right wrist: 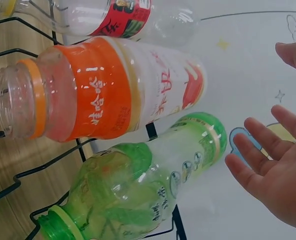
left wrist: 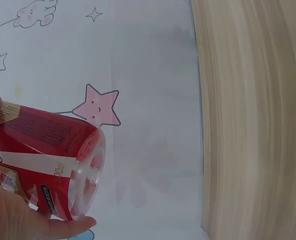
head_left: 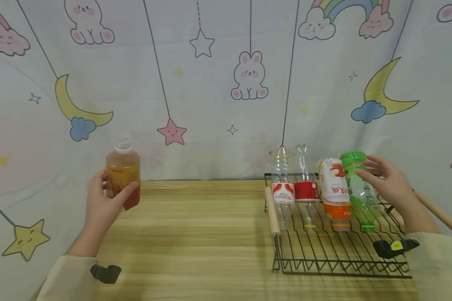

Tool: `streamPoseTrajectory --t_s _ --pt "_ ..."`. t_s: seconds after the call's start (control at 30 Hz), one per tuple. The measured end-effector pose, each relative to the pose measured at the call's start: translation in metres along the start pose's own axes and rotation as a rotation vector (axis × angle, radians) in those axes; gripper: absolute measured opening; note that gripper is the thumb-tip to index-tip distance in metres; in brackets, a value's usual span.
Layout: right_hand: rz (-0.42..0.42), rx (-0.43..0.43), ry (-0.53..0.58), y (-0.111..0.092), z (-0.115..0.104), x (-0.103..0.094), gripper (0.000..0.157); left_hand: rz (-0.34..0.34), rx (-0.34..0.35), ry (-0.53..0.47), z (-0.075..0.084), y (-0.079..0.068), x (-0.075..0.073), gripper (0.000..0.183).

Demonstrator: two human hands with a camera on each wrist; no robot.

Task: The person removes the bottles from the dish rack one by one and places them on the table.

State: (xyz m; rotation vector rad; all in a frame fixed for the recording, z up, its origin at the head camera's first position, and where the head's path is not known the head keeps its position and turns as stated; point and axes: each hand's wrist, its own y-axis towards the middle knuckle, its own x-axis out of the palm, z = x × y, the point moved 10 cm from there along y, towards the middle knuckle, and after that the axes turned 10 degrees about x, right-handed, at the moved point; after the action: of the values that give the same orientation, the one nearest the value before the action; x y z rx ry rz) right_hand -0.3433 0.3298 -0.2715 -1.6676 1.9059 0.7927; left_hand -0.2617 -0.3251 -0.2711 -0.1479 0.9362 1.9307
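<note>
Patterned cloth [head_left: 207, 100] hangs behind a wood-grain table [head_left: 196, 242]. Black wire rack [head_left: 339, 274] on the table's right part; four bottles in it side by side, tilted, bases up toward the cloth, mouths down on the near side.

Left hand [head_left: 103, 202], well apart from the rack, grips a red-labelled bottle [head_left: 123, 173]: thumb across the near face, other fingers round the far side. Bottle upright, mouth up, raised in front of the cloth. Whether liquid sits inside, cannot tell.

Right hand [head_left: 394, 188] loosely spread, grasping nothing; its fingertips just beside the base of a green bottle [head_left: 363, 192], rightmost in the row. The right wrist view shows a gap between them.

Next in the row, a white-and-orange bottle [head_left: 336, 182], pinkish near the neck. Then two clear ones, see-through: a red-banded bottle [head_left: 306, 191] and, leftmost, a red-and-white-labelled bottle [head_left: 283, 193] near the rack's pale wooden handle [head_left: 273, 213].
</note>
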Motion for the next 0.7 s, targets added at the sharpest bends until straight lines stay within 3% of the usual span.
streamPoseTrajectory --t_s 0.37,0.7 --pt "0.023 0.08 0.019 0.008 0.026 0.002 0.082 0.078 -0.195 -0.075 -0.045 -0.004 -0.017 0.079" --pt "0.006 0.128 0.063 0.01 0.037 0.003 0.085 0.08 -0.329 -0.116 -0.082 -0.017 -0.025 0.085"
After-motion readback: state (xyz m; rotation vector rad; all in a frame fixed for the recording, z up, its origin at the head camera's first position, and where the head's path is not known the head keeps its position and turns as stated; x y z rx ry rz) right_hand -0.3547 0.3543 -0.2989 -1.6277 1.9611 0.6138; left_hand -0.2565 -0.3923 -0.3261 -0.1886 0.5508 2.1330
